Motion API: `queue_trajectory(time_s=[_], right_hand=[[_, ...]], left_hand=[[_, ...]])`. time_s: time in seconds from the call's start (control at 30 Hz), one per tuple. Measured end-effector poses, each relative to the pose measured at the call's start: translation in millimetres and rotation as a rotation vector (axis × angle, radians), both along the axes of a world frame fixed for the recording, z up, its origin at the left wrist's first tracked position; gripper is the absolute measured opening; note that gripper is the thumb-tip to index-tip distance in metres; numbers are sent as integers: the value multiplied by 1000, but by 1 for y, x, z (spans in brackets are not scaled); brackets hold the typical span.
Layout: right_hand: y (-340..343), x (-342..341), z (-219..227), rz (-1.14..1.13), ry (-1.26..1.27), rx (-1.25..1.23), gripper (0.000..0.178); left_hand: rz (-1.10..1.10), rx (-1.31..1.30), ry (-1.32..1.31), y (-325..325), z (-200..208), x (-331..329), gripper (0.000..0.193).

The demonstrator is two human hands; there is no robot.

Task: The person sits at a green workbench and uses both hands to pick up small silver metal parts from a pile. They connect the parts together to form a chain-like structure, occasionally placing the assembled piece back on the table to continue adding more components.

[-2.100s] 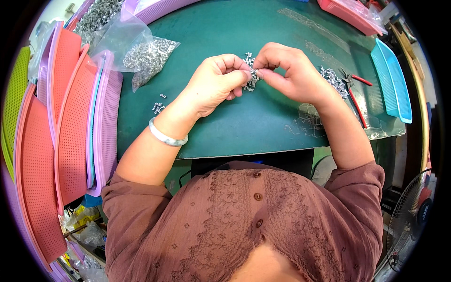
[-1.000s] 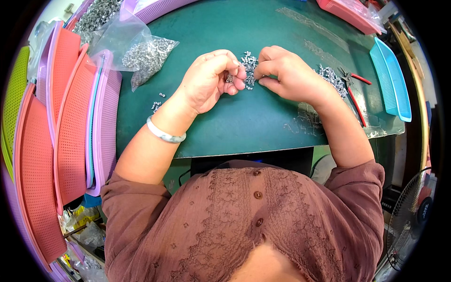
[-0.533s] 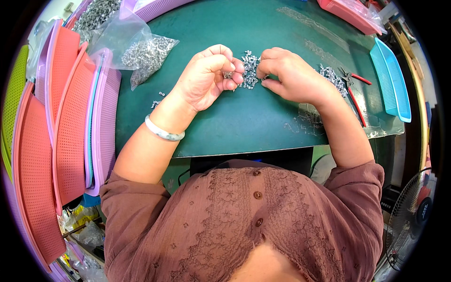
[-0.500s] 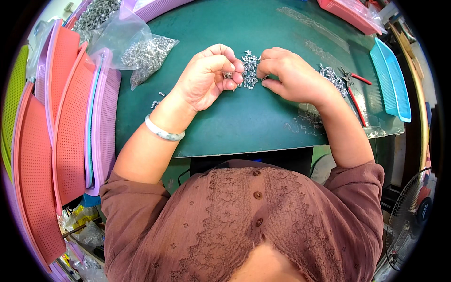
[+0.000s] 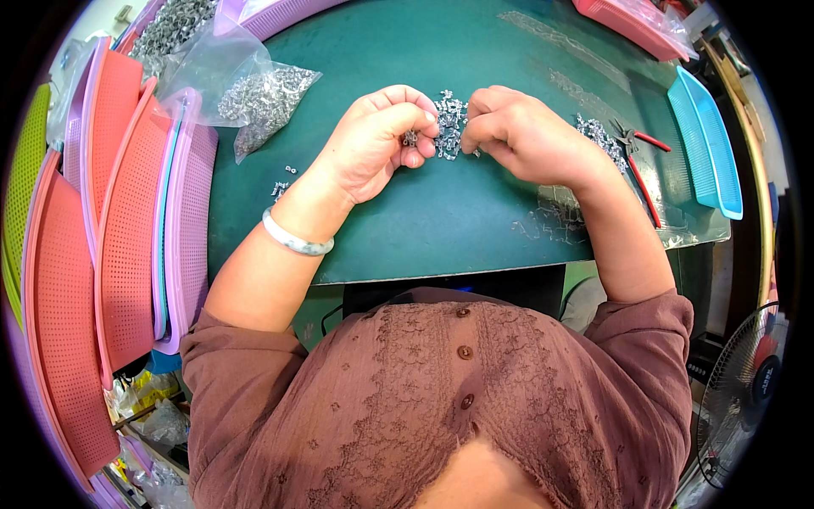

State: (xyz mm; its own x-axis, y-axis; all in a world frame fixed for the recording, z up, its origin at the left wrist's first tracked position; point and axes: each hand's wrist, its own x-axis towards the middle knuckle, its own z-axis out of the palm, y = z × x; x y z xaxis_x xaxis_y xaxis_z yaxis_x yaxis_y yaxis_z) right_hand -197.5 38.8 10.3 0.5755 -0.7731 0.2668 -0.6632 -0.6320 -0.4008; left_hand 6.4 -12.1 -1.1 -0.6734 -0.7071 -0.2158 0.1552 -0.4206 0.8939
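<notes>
Small silvery metal parts [image 5: 450, 119] lie in a loose pile on the green tabletop [image 5: 407, 229], between my two hands. My left hand [image 5: 386, 136] is curled at the pile's left edge, closed around a few of these metal parts, which show between the fingers. At the right edge of the pile, my right hand [image 5: 517, 136] points downward with thumb and fingertips pinched together. Whatever sits in that pinch is mostly hidden by the fingers. A second heap of metal parts [image 5: 600, 142] lies partly behind my right wrist.
Red-handled pliers [image 5: 644, 174] lie right of the heap, beside a blue plastic basket [image 5: 705, 144]. A clear bag of metal parts [image 5: 270, 106] rests at the left. Stacked pink and purple baskets [image 5: 131, 237] stand left of the table. A fan [image 5: 742, 390] is at the lower right.
The fingers of my left hand have curled in more around the metal parts. My right hand has shifted slightly left, its fingertips drawn closer together.
</notes>
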Motion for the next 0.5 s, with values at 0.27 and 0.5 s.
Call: queue_trajectory(time_s=[0.27, 0.5], right_hand=[[3, 2, 5, -67, 60, 95, 3], [1, 3, -2, -44, 80, 44, 6]], left_hand=[[-18, -25, -20, 1, -1, 0, 5], [-20, -76, -64, 3, -1, -1, 6]])
